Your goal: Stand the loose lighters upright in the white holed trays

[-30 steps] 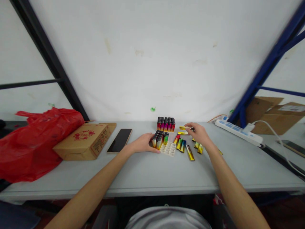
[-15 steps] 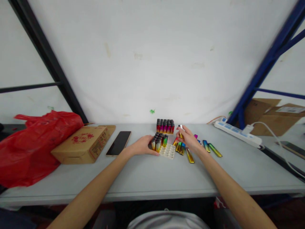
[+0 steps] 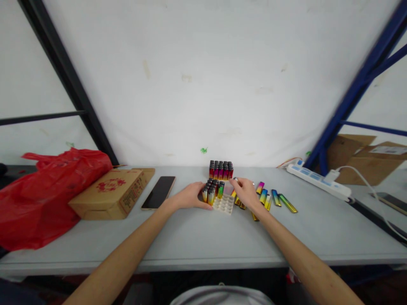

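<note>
My left hand [image 3: 191,195] is wrapped round the left end of a white tray [image 3: 224,205] with rows of round holes. Several lighters [image 3: 211,190] with black tops and shiny coloured bodies stand upright in its left part. A green lighter [image 3: 220,189] stands at the edge of that group. To the tray's right, my right hand [image 3: 247,193] pinches a lighter [image 3: 235,179]; only its top end shows past the fingers. Loose lighters lie under and beside this hand, among them a yellow one [image 3: 255,217], partly covered by the wrist.
Behind the tray stands a full block of red and purple lighters [image 3: 221,170]. A phone [image 3: 159,192], a cardboard box [image 3: 110,192] and a red plastic bag [image 3: 47,195] are on the left. At right lie a green lighter [image 3: 288,203] and a white power strip [image 3: 318,180].
My right hand has moved left and a little down with the lighter, closer to the tray. More loose lighters show to its right. My left hand keeps its place on the tray.
</note>
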Demonstrator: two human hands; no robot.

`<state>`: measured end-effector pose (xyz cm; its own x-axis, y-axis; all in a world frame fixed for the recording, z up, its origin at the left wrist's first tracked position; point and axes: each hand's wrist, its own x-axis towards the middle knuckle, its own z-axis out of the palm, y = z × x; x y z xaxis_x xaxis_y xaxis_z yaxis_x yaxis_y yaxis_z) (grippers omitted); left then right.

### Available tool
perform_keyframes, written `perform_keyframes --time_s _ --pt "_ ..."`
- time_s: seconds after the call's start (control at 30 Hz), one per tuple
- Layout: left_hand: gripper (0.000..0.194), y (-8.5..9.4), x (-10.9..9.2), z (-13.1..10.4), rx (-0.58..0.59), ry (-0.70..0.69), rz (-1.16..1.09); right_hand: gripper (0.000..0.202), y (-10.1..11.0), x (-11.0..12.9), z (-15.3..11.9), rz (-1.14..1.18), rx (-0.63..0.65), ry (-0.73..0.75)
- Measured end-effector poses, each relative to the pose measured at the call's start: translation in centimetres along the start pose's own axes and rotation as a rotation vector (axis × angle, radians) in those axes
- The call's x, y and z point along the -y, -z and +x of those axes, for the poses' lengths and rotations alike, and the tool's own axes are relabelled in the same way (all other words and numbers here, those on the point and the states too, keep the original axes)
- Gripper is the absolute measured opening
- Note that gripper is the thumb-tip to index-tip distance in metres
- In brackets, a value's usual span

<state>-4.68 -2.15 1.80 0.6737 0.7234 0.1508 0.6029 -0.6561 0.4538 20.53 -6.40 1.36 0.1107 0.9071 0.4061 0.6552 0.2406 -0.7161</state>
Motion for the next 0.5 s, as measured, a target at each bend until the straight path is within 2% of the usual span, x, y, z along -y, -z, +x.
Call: perform_keyframes --time_s 0.1,0.27,0.4,0.5 --pt "0.074 0.0 0.1 0.0 0.004 0.006 -0.002 0.043 -0.1 0.0 0.0 0.005 -0.016 0.012" --pt "0.074 0.0 0.2 0.1 0.008 0.002 -0.008 0.051 -0.1 0.0 -0.1 0.048 0.006 0.069" --pt "0.073 -0.1 0.2 0.1 0.009 -0.013 -0.002 0.043 0.8 0.5 -0.4 0.074 0.133 0.17" --pt "0.073 -0.1 0.2 0.2 0.007 -0.026 0.0 0.038 1.6 1.2 -0.8 -0.019 0.242 0.315"
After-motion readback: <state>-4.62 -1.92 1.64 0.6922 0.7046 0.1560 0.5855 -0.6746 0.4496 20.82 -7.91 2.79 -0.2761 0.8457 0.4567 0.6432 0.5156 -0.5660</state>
